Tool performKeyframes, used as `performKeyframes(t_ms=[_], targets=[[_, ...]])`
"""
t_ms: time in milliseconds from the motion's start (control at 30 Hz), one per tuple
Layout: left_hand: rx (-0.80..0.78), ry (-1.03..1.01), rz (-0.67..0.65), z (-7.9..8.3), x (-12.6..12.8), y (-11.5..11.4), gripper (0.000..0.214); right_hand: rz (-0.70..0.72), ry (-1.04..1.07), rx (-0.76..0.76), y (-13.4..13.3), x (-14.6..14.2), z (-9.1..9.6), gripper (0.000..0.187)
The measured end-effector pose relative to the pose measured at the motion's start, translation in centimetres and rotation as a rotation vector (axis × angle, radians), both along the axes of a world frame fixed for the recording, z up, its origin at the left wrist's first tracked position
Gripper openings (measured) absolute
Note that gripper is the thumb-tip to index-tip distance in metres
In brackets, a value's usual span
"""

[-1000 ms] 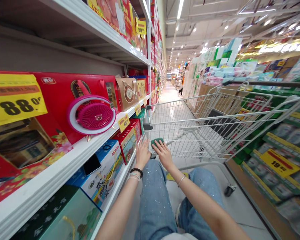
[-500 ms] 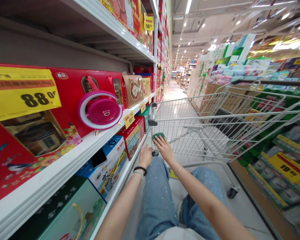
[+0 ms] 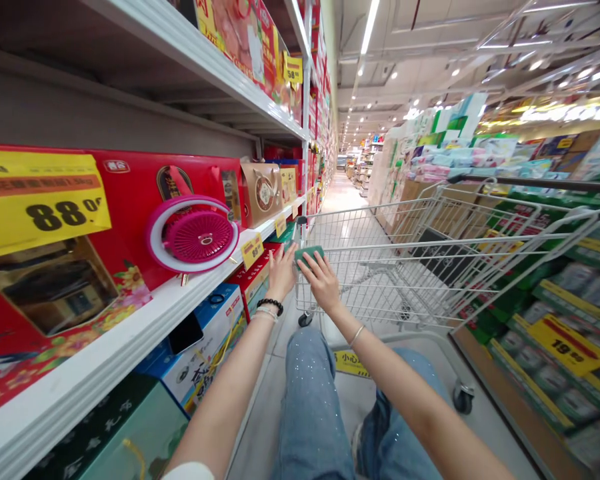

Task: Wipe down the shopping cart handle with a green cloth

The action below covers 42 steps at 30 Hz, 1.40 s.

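My right hand [image 3: 323, 281] presses a small green pad [image 3: 311, 253] against the near left corner of a wire shopping cart [image 3: 430, 248], fingers curled over the pad. Just left of it, my left hand [image 3: 281, 272] has a dark bead bracelet at the wrist. Its fingers stretch upward and its fingertips touch the cart's corner post beside the pad. My knees in blue jeans [image 3: 313, 400] show below, low to the floor.
Shelving runs along my left with red gift boxes, a pink round fan [image 3: 194, 235], yellow price tags [image 3: 40, 200] and a dark phone [image 3: 185, 332] on a blue box. Green packs and a yellow tag [image 3: 570, 345] fill the right side. The aisle runs ahead.
Both hands and the green pad have moved up from the cart's lower corner to its upper rail. The left hand, which had dropped away, is back beside the pad.
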State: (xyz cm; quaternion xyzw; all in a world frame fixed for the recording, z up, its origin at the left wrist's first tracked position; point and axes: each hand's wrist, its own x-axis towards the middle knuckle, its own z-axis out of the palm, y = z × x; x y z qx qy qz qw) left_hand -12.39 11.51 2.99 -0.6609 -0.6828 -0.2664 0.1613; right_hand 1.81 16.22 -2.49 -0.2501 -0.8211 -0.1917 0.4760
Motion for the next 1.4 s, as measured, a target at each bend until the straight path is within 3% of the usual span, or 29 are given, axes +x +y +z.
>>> performKeyframes(t_ms=[100, 300, 367, 600, 867, 1133, 1400], targets=[[-0.028, -0.026, -0.001, 0.2, -0.1, 0.2, 0.07, -0.038, -0.053, -0.005, 1.4, -0.7, -0.1, 0.049], [-0.028, -0.053, 0.022, 0.0, 0.4, -0.3, 0.072, -0.033, -0.108, 0.012, 1.1, 0.4, -3.3, 0.044], [-0.026, -0.059, 0.031, 0.1, 0.8, -0.4, 0.071, -0.035, -0.085, 0.017, 0.4, 0.9, -3.1, 0.044], [0.014, -0.091, 0.045, -0.3, 1.7, -1.0, 0.071, -0.053, -0.003, 0.015, 0.7, 1.0, 1.0, 0.05], [0.023, -0.116, 0.058, -0.3, 2.3, -1.6, 0.075, -0.061, -0.068, -0.004, 0.2, 2.5, -2.7, 0.049], [0.057, -0.157, 0.066, -1.3, 2.7, -0.8, 0.073, -0.089, 0.017, -0.003, -0.4, 2.1, -0.4, 0.042], [0.053, -0.125, 0.076, -0.7, 3.0, -1.6, 0.073, -0.128, 0.039, -0.121, -1.4, 2.7, -1.5, 0.05]])
